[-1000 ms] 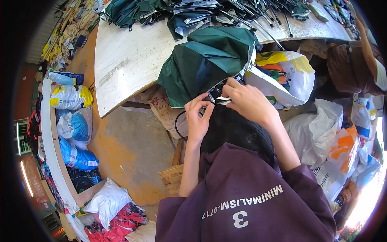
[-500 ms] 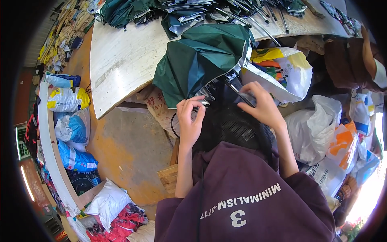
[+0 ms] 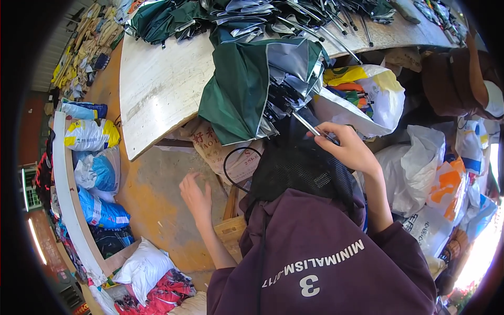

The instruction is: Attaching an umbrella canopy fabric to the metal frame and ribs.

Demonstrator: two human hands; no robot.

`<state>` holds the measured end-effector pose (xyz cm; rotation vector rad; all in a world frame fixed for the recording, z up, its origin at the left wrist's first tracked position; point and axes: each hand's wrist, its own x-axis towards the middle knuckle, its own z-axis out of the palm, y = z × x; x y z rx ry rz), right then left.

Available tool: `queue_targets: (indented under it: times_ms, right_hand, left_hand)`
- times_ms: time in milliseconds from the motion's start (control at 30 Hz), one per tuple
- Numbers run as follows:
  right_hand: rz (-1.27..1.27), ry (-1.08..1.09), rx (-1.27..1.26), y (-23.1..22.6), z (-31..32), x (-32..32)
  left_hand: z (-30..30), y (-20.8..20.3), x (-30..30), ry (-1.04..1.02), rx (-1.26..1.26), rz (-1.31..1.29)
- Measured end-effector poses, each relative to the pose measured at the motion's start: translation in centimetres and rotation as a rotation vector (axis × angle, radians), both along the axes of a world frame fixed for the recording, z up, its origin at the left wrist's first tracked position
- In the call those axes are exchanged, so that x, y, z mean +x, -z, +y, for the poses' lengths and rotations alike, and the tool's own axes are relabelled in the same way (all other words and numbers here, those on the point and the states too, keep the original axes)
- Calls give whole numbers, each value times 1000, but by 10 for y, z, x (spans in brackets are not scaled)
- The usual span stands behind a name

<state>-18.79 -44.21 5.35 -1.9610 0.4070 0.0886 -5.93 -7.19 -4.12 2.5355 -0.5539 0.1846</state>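
Metal rod (image 3: 307, 124) pinched between thumb and fingertips (image 3: 326, 137) of the right hand (image 3: 349, 152), gripped near its lower end, probably so the folded green umbrella (image 3: 247, 89) could be steadied and drawn toward the body. Reached up from that grip into the bunched green and silver canopy, draped over the near edge of the pale wooden table (image 3: 163, 89), likely left hanging there to keep the ribs within arm's length. Spread loosely open and empty, the left hand (image 3: 195, 197), well apart from the rod, down and to the left of the right fingers, hovering above the orange-brown floor (image 3: 152, 205) with nothing touched. Lay just below the right fingers a black mesh cloth (image 3: 299, 168), across the lap, perhaps to catch parts or shield the maroon sweatshirt (image 3: 320, 257). Hung just beside the left fingers, toward the table, a thin black wire loop (image 3: 231, 168) against a printed sack (image 3: 220, 149). Sat beyond the right hand, on its far side, a white and yellow bag (image 3: 367, 94) stuffed with coloured fabric, close enough for easy reaching. Piled farther up past the canopy, more folded umbrellas (image 3: 247, 16) and loose frames. Stacked far off beyond the left hand, filled woven sacks (image 3: 94, 157) along a curved white ledge (image 3: 65, 194).
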Motion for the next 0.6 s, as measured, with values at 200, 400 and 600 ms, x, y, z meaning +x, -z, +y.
queue_targets:
  times_ms: [200, 400, 600]
  right_hand:
    - [-49, 19, -59, -5, 5, -3]
    - [-42, 14, -60, -4, 11, 0]
    - [-33, 31, -45, -4, 12, -1]
  left_hand:
    - [-62, -38, -34, 65, -78, 4]
    - [-175, -43, -36, 432, -170, -250]
    - [-183, -6, -21, 271, -2, -206]
